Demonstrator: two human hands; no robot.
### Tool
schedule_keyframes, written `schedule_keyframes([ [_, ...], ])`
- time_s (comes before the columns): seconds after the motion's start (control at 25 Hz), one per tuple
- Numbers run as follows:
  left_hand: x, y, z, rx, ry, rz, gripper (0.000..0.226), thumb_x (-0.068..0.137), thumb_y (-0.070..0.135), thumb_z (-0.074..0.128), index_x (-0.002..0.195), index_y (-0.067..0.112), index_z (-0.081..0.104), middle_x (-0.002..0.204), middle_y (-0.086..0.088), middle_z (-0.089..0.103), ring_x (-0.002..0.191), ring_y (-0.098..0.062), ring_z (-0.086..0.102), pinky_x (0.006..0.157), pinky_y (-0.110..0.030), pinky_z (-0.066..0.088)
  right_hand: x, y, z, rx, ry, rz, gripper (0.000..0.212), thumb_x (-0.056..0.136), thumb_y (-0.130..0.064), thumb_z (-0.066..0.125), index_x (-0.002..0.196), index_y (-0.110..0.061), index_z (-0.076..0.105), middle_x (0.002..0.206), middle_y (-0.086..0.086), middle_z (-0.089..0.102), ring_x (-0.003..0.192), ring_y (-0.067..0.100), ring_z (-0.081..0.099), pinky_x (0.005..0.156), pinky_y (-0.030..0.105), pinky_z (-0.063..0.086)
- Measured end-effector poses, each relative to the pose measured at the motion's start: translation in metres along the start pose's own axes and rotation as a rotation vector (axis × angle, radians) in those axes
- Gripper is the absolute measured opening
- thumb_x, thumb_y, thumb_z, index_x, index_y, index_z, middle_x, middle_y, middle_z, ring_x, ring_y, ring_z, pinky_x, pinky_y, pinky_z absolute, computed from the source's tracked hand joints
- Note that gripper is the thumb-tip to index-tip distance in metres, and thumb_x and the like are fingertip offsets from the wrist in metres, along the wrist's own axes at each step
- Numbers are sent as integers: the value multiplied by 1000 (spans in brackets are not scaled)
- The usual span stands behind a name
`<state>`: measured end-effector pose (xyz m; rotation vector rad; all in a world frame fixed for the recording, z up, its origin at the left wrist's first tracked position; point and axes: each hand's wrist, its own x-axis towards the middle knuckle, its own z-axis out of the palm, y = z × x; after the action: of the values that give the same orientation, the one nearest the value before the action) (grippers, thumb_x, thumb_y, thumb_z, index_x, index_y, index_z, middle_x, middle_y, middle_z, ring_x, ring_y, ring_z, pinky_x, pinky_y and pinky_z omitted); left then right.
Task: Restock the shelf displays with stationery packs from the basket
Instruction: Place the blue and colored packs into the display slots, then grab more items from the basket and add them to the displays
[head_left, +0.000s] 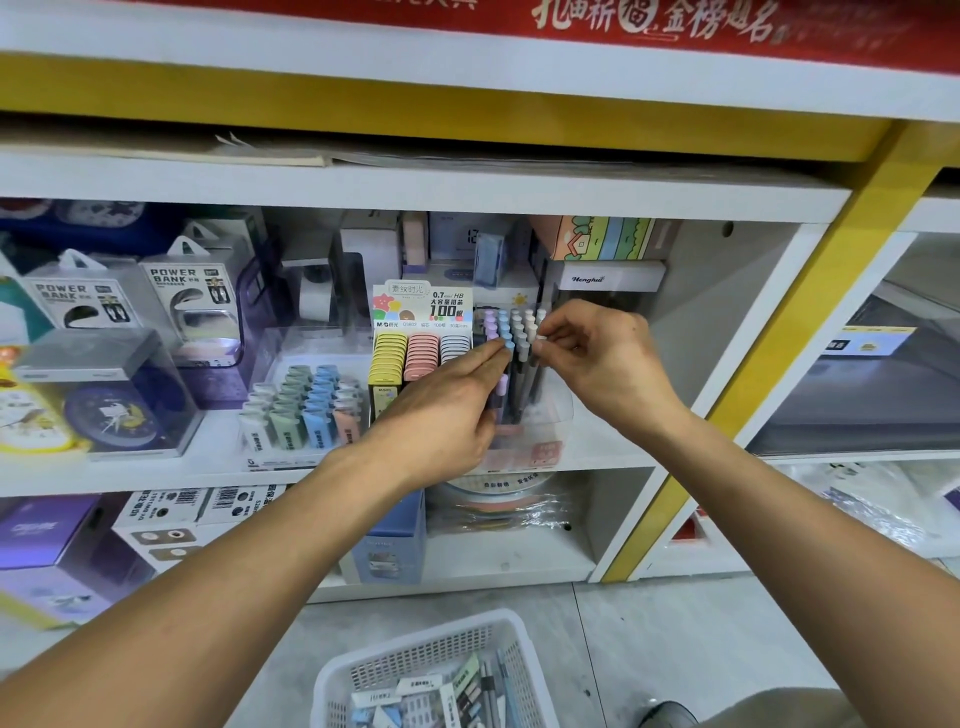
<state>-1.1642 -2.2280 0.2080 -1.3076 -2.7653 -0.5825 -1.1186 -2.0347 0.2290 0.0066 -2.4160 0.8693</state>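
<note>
Pens with pastel caps (511, 358) stand in a clear display box (530, 415) toward the white shelf's (613, 447) right end. Left hand (441, 410) pinches a blue-capped pen; right hand (597, 353) pinches a white cap. Best lowered straight into the gap, neighbours steadied. White basket (426, 644) waits on the floor below.

The left hand (441, 410) covers the lower part of the pen display (511, 358), so its base is mostly hidden. The basket (415, 654) is cut off by the bottom edge and its pack labels are too small to read. The far-left shelf boxes (31, 525) are blurred.
</note>
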Motion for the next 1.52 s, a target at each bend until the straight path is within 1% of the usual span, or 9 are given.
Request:
schedule_keyframes([
  [0.2, 1, -1, 0, -7, -3, -5, 71, 97, 23, 48, 158, 21, 13, 167, 9, 3, 151, -13, 14, 116, -21, 15, -3, 6, 9, -92, -108, -96, 5, 88, -14, 73, 87, -18, 73, 76, -7, 71, 72, 5, 66, 71, 35, 57],
  [0.36, 1, -2, 0, -26, -28, -14, 72, 97, 22, 49, 159, 23, 13, 166, 12, 2, 151, -10, 12, 113, -17, 10, -3, 12, 9, -175, -122, -44, 22, 92, -13, 63, 108, -21, 75, 93, -2, 76, 87, 15, 68, 82, 33, 56],
  [0.52, -6, 3, -9, -105, 34, -36, 70, 92, 12, 50, 156, 20, 23, 165, 9, 13, 148, -12, 20, 115, -18, 16, -10, 3, 3, -127, -70, 80, 28, 93, -16, 56, 115, -25, 69, 85, -5, 70, 77, 16, 66, 75, 36, 58],
  [0.68, -29, 11, -17, -61, 295, -2, 29, 82, 8, 49, 109, 15, 59, 112, -3, 57, 102, -22, 56, 89, -37, 49, -34, -23, 5, -96, -119, 10, 23, 81, -9, 57, 92, -20, 74, 73, -17, 64, 69, 4, 60, 67, 11, 45],
  [0.8, -61, 10, 5, 19, 44, -59, 20, 78, 14, 47, 90, 21, 62, 94, -4, 67, 88, -27, 62, 73, -40, 53, -80, -34, 33, -155, -402, 29, 20, 77, -8, 57, 82, -19, 73, 67, -15, 62, 65, 5, 59, 63, 8, 42],
  [0.96, -104, -7, 73, 146, -500, -177, 15, 82, 7, 53, 91, 8, 65, 96, -15, 67, 95, -34, 62, 75, -42, 52, -149, -15, 90, -226, -872, 233, 24, 84, -1, 52, 90, -9, 74, 84, 10, 75, 70, 22, 74, 68, 34, 60],
  [1.16, -165, -43, 166, 88, -798, -357, 21, 90, 11, 61, 104, -5, 58, 112, -24, 62, 103, -35, 61, 75, -37, 46, -237, 37, 158, -322, -1171, 424, 23, 89, -1, 53, 103, 6, 70, 101, 23, 72, 90, 32, 71, 78, 41, 60],
  [1.32, -210, -69, 234, -2, -918, -431, 38, 91, 14, 62, 128, 6, 57, 126, -11, 61, 113, -28, 60, 85, -30, 49, -286, 77, 189, -402, -1195, 569, 22, 91, -9, 55, 71, -9, 47, 77, 4, 51, 85, 26, 56, 65, 28, 46],
  [1.52, -220, -76, 300, -81, -957, -432, 36, 91, 20, 64, 123, 4, 57, 111, -9, 63, 105, -27, 63, 81, -32, 51, -330, 106, 222, -407, -1085, 753, 21, 95, -14, 55, 111, 0, 57, 105, 15, 64, 101, 32, 66, 81, 36, 56],
])
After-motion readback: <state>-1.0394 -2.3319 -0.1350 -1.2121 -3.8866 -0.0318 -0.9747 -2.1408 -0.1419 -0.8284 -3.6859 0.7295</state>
